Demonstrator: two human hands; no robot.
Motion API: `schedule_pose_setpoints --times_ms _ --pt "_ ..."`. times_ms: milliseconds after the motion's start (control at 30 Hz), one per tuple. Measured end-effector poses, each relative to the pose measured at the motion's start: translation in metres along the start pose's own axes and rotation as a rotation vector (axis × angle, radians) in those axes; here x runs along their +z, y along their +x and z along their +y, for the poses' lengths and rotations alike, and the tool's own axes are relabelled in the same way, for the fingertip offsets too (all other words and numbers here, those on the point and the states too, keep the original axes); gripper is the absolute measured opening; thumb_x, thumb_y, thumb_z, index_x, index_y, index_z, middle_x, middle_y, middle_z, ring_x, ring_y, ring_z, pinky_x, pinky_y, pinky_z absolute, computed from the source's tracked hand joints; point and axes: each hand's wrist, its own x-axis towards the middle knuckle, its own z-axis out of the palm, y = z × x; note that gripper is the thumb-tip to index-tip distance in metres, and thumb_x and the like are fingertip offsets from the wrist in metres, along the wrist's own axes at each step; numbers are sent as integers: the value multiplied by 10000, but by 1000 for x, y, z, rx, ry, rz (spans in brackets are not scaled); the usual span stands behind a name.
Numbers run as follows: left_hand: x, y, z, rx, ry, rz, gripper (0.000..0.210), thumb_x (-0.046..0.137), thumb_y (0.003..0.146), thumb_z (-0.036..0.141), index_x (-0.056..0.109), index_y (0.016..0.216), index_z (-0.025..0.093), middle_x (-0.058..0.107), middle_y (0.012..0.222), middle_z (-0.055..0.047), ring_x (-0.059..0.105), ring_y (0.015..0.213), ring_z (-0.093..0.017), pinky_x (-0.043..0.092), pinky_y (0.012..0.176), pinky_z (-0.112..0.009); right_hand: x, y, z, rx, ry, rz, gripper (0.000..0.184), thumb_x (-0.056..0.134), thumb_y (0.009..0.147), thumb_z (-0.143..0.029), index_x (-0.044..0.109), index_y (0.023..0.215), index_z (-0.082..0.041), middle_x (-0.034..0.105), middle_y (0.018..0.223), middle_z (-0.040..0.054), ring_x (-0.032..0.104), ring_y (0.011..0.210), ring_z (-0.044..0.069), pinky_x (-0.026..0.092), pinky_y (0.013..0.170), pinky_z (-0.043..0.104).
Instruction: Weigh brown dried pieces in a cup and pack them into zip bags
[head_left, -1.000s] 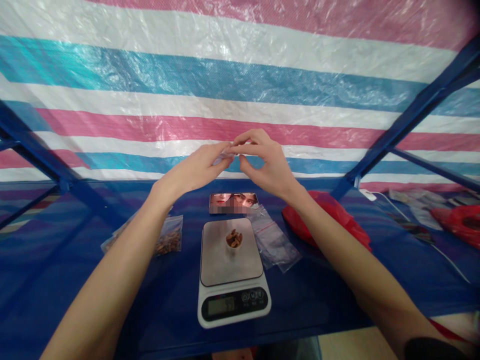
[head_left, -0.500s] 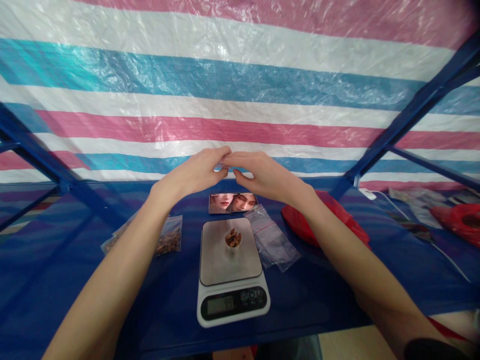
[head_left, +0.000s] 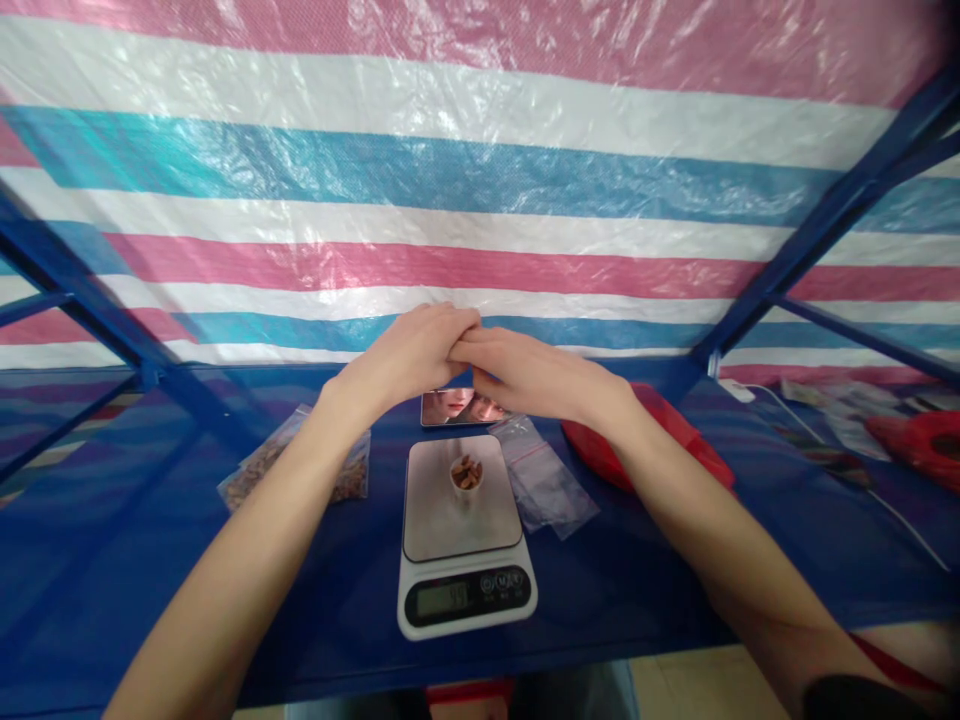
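Observation:
My left hand (head_left: 420, 350) and my right hand (head_left: 532, 370) meet above the far side of the table, their fingers loosely bent and overlapping. No object shows between them, though the palms and thumbs are mostly hidden. Below and nearer stands a white kitchen scale (head_left: 469, 622) with a metal plate and a dim display whose digits I cannot read surely. On its plate sits a small cup (head_left: 467, 490) filled with brown, almond-like pieces (head_left: 466, 470). Just behind the scale, partly covered by my right hand, is a picture of two faces (head_left: 450, 405).
Left of the scale, a clear bag of brown pieces (head_left: 259, 465) lies partly behind my left forearm. Empty zip bags (head_left: 544, 480) lie to the right, beside a red plastic bag (head_left: 675, 430). Blue frame bars (head_left: 817, 240) and a striped sheet (head_left: 465, 170) enclose the blue table (head_left: 330, 620).
My hands have come closer together and slightly lower, with the fingers overlapping more. The gap by the thumbs has closed from view. The camera view has shifted slightly.

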Motion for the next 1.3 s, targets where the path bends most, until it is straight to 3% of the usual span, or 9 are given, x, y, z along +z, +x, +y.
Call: schedule_pose_setpoints --times_ms 133,267,333,433,567,767,1033,1300 --pt "-1 -25 -11 -74 -42 76 89 616 865 239 646 947 225 726 927 -61 688 892 -276 496 813 -402 -8 -13 -14 -69 110 186 510 479 910 24 770 1207 -270 755 1324 62 675 1262 248 512 1099 443" --pt "21 -68 -17 -163 -218 117 148 588 919 252 699 1014 225 776 1027 -64 729 949 -261 551 892 -404 16 -52 -19 175 249 462 271 598 1031 -176 777 1208 -277 787 1190 67 719 1134 259 551 1032 469" --pt "37 -88 -16 -199 -231 92 180 570 931 223 712 1040 237 793 1043 -62 743 972 -260 565 918 -407 41 -75 -20 272 345 455 261 764 970 -314 772 1230 -289 786 1168 69 721 1085 276 577 983 480" --pt "54 -106 -12 -219 -216 67 184 583 946 231 709 1077 261 791 1041 -52 743 964 -267 576 901 -413 78 -100 -23 384 376 356 539 929 817 -409 750 1318 -320 759 1278 91 672 1217 328 550 1072 540" --pt "58 -111 -3 -180 -137 57 107 597 936 204 678 987 251 779 1058 -73 723 1013 -290 567 910 -435 104 -106 -33 453 336 316 649 1001 692 -472 771 1283 -333 740 1291 111 659 1241 380 542 1085 594" --pt "57 -112 9 -161 -121 71 137 616 927 154 671 1010 248 795 1082 -78 696 1129 -304 544 954 -455 111 -92 -44 482 329 302 580 1030 659 -404 813 1182 -276 744 1241 118 680 1204 372 563 1044 564" --pt "70 -115 7 -202 -137 142 193 612 938 146 731 1084 188 769 1133 -118 704 1095 -303 544 952 -453 121 -92 -42 470 295 356 367 992 716 -242 816 1038 -215 768 1165 93 679 1134 307 563 991 486" --pt "62 -114 14 -252 -152 138 135 658 897 134 696 1011 195 752 1120 -109 681 1122 -316 522 960 -453 115 -94 -43 577 437 457 332 907 794 -288 812 1111 -257 798 1128 73 752 1059 281 580 968 446"
